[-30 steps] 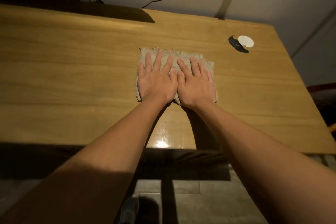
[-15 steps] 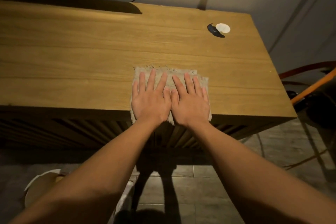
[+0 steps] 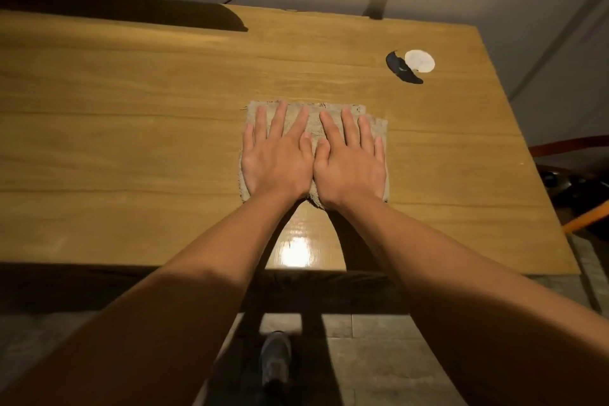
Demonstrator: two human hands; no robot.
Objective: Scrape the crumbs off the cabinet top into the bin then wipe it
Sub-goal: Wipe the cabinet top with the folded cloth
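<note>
Cloth (image 3: 314, 123), grey-beige, folded, lay flat on wooden cabinet top (image 3: 131, 128), right of centre and set back from the near edge; left hand (image 3: 275, 155) and right hand (image 3: 351, 158) rested side by side upon it, palms down, fingers spread, thumbs touching, pressing rather than gripping; white disc (image 3: 419, 60) and dark curved object (image 3: 402, 69) lay touching near the far right corner, well apart from cloth; shoe (image 3: 275, 361) stood on tiled floor (image 3: 379, 366) below

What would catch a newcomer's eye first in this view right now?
Two flat hands, left hand and right hand, side by side pressing a grey cloth onto the middle of the wooden cabinet top. Next, the white disc with a black piece near the far right corner.
</note>
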